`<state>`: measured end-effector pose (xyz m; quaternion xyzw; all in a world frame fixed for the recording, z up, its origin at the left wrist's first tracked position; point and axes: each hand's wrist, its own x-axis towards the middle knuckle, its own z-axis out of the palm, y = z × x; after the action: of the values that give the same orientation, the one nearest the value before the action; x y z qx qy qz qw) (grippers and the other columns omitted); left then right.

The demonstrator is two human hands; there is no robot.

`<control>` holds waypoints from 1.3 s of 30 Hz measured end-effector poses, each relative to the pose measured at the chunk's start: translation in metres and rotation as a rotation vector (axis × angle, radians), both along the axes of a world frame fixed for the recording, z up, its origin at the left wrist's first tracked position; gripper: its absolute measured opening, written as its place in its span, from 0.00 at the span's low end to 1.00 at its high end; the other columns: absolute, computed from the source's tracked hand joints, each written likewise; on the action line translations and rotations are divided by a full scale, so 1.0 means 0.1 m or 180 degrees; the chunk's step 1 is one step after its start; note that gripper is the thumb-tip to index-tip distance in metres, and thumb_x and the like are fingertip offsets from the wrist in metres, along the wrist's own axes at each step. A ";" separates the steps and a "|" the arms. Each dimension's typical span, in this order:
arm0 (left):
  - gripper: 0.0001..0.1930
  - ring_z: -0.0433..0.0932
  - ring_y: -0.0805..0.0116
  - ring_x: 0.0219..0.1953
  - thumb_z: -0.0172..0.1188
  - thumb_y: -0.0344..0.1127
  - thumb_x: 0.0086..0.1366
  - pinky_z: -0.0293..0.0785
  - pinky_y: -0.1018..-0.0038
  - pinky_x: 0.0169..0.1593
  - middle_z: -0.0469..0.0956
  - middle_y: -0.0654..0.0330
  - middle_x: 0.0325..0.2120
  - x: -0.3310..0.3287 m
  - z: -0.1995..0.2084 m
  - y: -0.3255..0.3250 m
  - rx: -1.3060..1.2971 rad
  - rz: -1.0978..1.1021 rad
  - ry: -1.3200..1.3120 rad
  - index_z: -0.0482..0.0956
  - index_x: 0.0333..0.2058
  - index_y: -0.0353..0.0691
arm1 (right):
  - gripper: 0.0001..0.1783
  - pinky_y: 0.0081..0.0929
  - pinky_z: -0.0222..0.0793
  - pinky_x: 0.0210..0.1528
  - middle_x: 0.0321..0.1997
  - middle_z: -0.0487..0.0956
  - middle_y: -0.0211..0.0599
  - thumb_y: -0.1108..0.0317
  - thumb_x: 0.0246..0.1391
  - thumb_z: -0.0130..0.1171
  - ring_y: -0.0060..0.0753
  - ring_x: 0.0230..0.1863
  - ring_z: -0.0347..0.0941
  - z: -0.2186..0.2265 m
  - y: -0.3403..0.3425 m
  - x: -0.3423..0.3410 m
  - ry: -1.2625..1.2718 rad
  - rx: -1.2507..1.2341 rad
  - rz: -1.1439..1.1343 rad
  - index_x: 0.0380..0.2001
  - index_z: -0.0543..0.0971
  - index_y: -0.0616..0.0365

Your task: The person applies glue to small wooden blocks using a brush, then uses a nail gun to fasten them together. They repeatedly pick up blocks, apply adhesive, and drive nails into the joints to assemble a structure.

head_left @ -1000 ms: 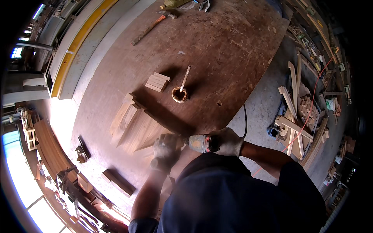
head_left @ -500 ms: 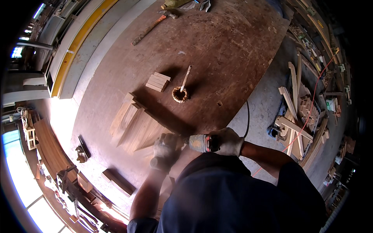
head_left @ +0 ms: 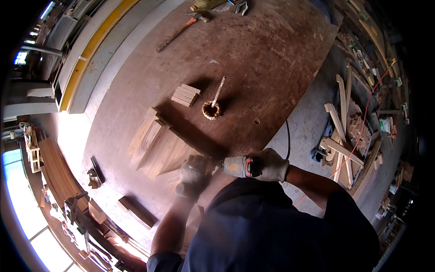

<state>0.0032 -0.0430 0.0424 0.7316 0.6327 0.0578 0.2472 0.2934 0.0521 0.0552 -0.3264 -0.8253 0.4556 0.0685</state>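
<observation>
My right hand [head_left: 273, 165], in a pale work glove, is wrapped round the back of a grey-and-red power drill [head_left: 235, 166]. The drill lies level, its front end pointing left at my other hand. My left hand [head_left: 194, 176], also gloved, is closed at the near end of several light wooden pieces [head_left: 165, 152] lying side by side. A small pale bit of wood shows between that hand and the drill's tip. My fingers partly cover the spot where drill and wood meet, so contact there cannot be made out.
On the brown worktable [head_left: 258, 59] stand a glue pot [head_left: 211, 110] with a stick, a short stack of wood blocks [head_left: 186, 95], a hammer [head_left: 179, 32], pliers [head_left: 242, 8] and a dark hand plane [head_left: 94, 177]. A dark cord [head_left: 288, 138] hangs past the right edge, near piled offcuts [head_left: 342, 147].
The drill and my right hand have shifted slightly to the right. My left hand stays by the wooden pieces.
</observation>
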 end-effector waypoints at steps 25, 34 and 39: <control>0.25 0.79 0.43 0.48 0.73 0.35 0.54 0.80 0.52 0.50 0.82 0.47 0.45 -0.01 0.04 -0.05 0.0154 0.0127 -0.0182 0.82 0.51 0.37 | 0.22 0.41 0.82 0.52 0.46 0.88 0.43 0.60 0.54 0.71 0.49 0.48 0.86 -0.01 -0.03 0.01 -0.0164 -0.0296 -0.0125 0.52 0.84 0.51; 0.25 0.79 0.44 0.48 0.73 0.36 0.54 0.80 0.52 0.50 0.83 0.49 0.44 -0.02 -0.04 -0.05 0.0041 0.0015 -0.0031 0.82 0.52 0.38 | 0.20 0.44 0.82 0.51 0.43 0.88 0.41 0.58 0.52 0.72 0.50 0.45 0.86 0.02 -0.05 -0.04 -0.0158 -0.0303 -0.0076 0.48 0.84 0.48; 0.25 0.79 0.44 0.50 0.73 0.37 0.54 0.79 0.53 0.52 0.83 0.49 0.45 -0.02 0.02 -0.02 -0.0032 -0.0049 0.0035 0.82 0.52 0.39 | 0.19 0.44 0.82 0.52 0.44 0.88 0.42 0.56 0.54 0.72 0.50 0.47 0.86 0.00 -0.05 -0.03 -0.0303 -0.0339 0.0004 0.47 0.85 0.47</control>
<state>0.0017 -0.0449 0.0440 0.7355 0.6287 0.0487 0.2478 0.2909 0.0467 0.0554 -0.3504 -0.8024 0.4829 0.0114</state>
